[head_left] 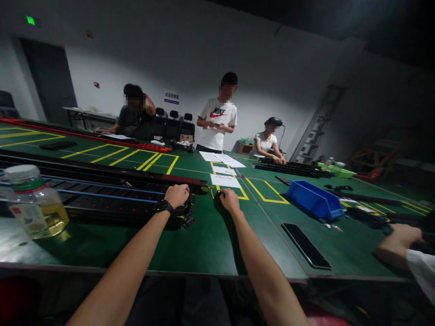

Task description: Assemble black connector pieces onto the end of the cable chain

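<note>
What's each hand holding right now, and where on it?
The left hand is closed on the right end of the long black rail assembly. The right hand pinches a small dark item at its fingertips; what the item is cannot be told.

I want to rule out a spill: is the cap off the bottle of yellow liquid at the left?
No, the bottle stands upright on the green table with its pale cap screwed on top.

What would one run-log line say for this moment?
left hand: fist on long black rail | right hand: pinching small dark item, green table | bottle far left
</note>
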{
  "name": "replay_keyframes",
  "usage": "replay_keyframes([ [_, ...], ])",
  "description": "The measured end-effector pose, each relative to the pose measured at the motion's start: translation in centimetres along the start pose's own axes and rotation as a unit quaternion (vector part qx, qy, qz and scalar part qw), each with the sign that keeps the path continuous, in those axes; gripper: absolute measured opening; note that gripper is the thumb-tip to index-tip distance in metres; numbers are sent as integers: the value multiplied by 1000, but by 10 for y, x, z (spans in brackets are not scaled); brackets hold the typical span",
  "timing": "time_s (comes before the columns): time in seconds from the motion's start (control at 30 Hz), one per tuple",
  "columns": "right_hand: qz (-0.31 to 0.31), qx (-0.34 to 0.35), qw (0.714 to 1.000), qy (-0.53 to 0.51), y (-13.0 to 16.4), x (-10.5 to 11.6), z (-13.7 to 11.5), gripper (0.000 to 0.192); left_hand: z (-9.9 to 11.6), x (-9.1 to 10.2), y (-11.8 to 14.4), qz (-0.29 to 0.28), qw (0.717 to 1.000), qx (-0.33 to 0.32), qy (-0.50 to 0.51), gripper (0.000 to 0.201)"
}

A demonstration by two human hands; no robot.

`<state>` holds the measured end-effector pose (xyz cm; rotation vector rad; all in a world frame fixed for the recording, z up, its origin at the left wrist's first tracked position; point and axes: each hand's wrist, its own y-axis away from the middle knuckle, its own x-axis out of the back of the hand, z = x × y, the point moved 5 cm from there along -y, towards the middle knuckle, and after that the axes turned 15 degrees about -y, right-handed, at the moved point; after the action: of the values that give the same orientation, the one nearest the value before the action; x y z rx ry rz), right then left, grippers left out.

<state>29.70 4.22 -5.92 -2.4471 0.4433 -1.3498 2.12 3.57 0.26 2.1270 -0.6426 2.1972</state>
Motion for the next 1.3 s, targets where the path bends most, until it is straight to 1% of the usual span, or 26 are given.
replay_keyframes([
  [0.2,-10,0,1000,1,1,-3,1,32,0,0,0,3,1000,-5,-4,35],
  [0.4,-27,-54,998,15,5,-3,3,45,0,-1,-1,5,1000,-8,-5,35],
  [0.47,-25,-71,997,16,5,-2,5,45,0,-1,-1,7,1000,-8,-7,35],
  [0.67,-16,-82,997,4,4,-4,10,42,0,-1,0,8,1000,-7,-8,35],
  [0.93,-26,-84,996,11,6,-2,4,40,0,-2,-1,3,1000,-3,-9,35],
  [1.1,-8,-84,996,-2,7,1,4,34,-1,-3,-1,8,1000,-5,-8,35],
  [1.2,-4,-92,996,12,7,3,4,30,-1,-2,-1,8,1000,-5,-8,35],
  [1.3,-2,-103,994,32,6,4,5,31,-1,-2,-1,8,1000,-5,-8,35],
])
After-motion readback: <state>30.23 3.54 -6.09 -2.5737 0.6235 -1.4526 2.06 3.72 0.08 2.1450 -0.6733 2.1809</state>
